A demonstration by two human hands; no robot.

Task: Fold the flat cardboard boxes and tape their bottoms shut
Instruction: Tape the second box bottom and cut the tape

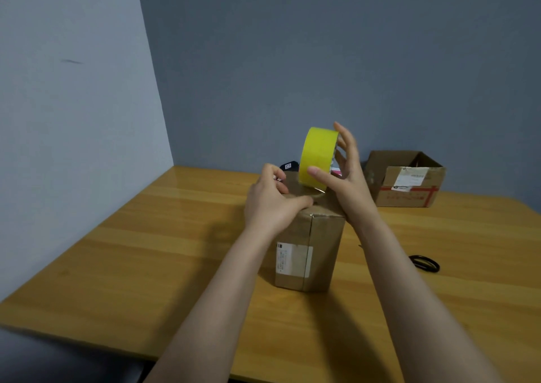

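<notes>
Wooden table (146, 251), centre: box (322, 251) upright, flaps folded shut; your left hand (269, 204) curls over its top, thumb pressing; your right hand (342, 177) grasps the tape roll (317, 151) above it. Taping apparently just starting.

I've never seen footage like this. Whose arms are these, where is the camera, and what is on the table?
No machine here: a person wears one camera on the head, looking forward and down, so these arms are their own. The right hand grips a roll of yellow tape just above a cardboard box standing on the wooden table. The left hand holds the top of that box, thumb near where the tape meets it. Farther right sits a second box, open on top, and black scissors lie beside the right forearm.
</notes>
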